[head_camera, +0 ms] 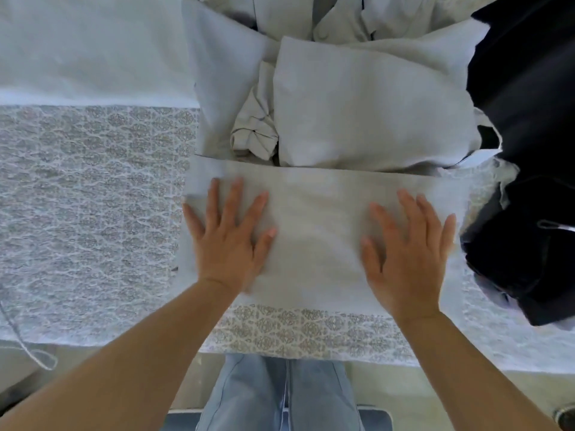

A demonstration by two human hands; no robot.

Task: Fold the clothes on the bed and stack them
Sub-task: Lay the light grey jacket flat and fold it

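Here, left hand (228, 241) and right hand (407, 259) flat, fingers spread, pressing folded pale cloth (317, 219) on bed (93, 197)

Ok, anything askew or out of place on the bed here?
Nothing damaged or spilled. Both hands, left and right, press flat on a neatly folded pale cloth. Behind it a crumpled beige garment lies wedged beside a pale folded piece, and a dark heap lies unfolded at right.
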